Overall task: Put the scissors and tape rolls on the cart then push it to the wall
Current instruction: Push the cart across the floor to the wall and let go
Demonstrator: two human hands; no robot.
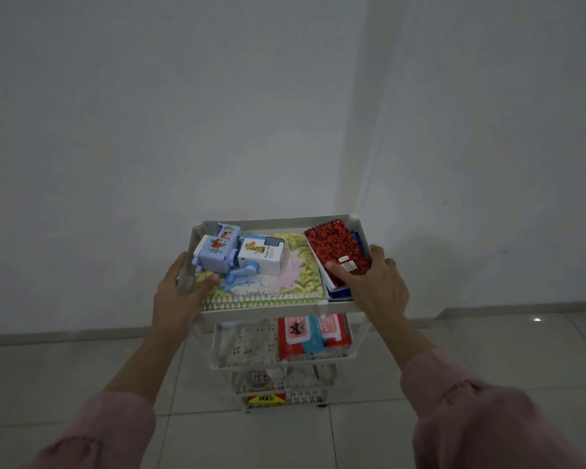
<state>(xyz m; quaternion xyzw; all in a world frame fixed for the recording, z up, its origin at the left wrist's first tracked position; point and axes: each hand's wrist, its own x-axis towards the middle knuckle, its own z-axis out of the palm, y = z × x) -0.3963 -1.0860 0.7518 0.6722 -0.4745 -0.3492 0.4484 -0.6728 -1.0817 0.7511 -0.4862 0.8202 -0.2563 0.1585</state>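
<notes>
A white tiered cart stands in front of me, close to a pale wall. My left hand grips the left rim of its top tray, thumb over the edge. My right hand holds the right rim, thumb resting on a red-and-black spiral notepad. The top tray also holds two cartoon-printed pencil sharpeners on a large floral spiral notebook. No scissors or tape rolls show in this view.
The lower shelves hold a red wipes packet, patterned cloth and a yellow-labelled box. Pale floor tiles surround the cart. A grey skirting strip runs along the wall's base. Pink sleeves cover my forearms.
</notes>
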